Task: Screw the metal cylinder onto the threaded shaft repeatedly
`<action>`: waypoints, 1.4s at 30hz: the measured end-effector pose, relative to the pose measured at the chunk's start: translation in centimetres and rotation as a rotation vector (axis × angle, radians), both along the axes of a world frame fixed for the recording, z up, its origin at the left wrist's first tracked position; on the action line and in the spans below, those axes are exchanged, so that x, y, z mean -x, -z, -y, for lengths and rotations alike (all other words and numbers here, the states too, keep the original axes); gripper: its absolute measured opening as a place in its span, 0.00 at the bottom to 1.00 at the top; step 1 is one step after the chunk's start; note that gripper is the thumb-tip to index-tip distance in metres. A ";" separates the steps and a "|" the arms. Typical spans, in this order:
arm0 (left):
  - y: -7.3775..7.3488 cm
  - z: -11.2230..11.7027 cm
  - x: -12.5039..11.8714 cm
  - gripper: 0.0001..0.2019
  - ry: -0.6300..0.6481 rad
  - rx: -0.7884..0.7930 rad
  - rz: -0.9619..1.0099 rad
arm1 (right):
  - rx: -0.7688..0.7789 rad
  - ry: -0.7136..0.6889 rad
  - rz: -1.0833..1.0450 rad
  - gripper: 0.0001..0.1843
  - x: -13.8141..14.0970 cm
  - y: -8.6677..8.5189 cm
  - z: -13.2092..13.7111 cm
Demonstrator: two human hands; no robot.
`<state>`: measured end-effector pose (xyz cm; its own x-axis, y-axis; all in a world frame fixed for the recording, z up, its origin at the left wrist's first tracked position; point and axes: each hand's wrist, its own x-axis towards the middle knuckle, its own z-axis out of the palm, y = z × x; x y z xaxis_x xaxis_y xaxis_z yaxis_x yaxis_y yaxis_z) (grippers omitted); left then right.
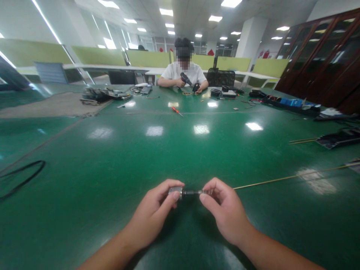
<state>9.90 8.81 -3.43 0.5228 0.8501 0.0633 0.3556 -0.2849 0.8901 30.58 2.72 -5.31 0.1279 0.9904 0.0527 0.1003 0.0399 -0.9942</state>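
Note:
My left hand (153,213) pinches the silver metal end of a small cylindrical part (185,192) just above the green table (140,157). My right hand (223,210) pinches the part's dark other end, thumb and fingers closed round it. A long thin brass-coloured rod (281,179) runs from my right fingers out to the right across the table. Whether the rod is joined to the part is hidden by my fingers.
A person in a white shirt (184,73) sits at the far side holding a dark tool. A red-handled screwdriver (176,111) lies mid-table. Black cable (22,176) loops at the left. Dark trays and parts (339,138) sit at the right.

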 end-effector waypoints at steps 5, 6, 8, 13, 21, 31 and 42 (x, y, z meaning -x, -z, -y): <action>0.1 -0.2 0.1 0.15 -0.012 0.011 -0.014 | -0.029 -0.021 -0.054 0.05 -0.1 0.1 0.1; 0.1 -0.2 0.2 0.15 -0.015 0.011 -0.016 | -0.030 -0.022 -0.060 0.05 -0.1 0.1 0.1; 0.1 -0.2 0.2 0.15 -0.016 0.006 -0.020 | -0.028 -0.024 -0.067 0.05 -0.1 0.1 0.1; 0.0 -0.2 0.2 0.15 -0.016 0.008 -0.002 | -0.025 -0.013 -0.080 0.06 0.0 -0.1 0.1; 0.0 -0.3 0.2 0.15 -0.013 0.017 -0.006 | -0.023 -0.012 -0.076 0.06 0.0 -0.1 0.1; -0.3 -0.8 0.1 0.15 -0.065 0.100 0.038 | -0.068 0.063 -0.362 0.16 -0.5 0.5 -1.0; -0.9 -1.6 0.3 0.22 -0.161 0.308 0.354 | 0.001 0.056 -0.444 0.29 0.3 -0.1 -1.8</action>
